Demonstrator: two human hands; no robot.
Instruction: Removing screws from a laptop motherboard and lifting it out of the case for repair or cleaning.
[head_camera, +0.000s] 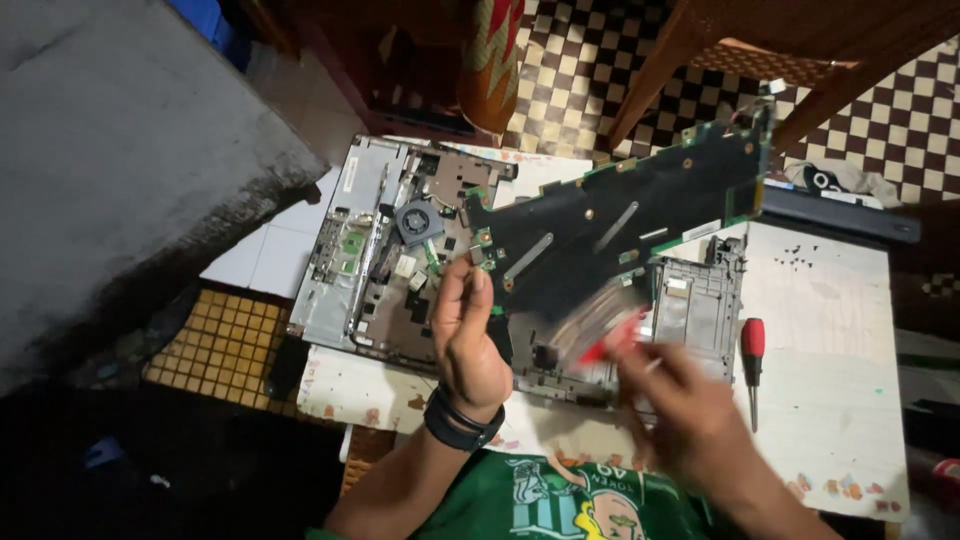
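Observation:
My left hand (463, 335) grips the near left edge of a dark laptop motherboard (610, 225) and holds it tilted up above an opened laptop chassis (345, 270). A small round fan (417, 220) shows in the chassis. My right hand (680, 405) is blurred by motion just below the board and holds a red-handled tool (612, 338) whose tip is near the board's lower edge. A dark band sits on my left wrist.
A red-and-black screwdriver (752, 365) lies on the white table (840, 400) to the right. Several tiny screws (800, 255) are scattered at the back right beside a dark laptop part (840, 215). Wooden furniture legs and checkered floor lie beyond.

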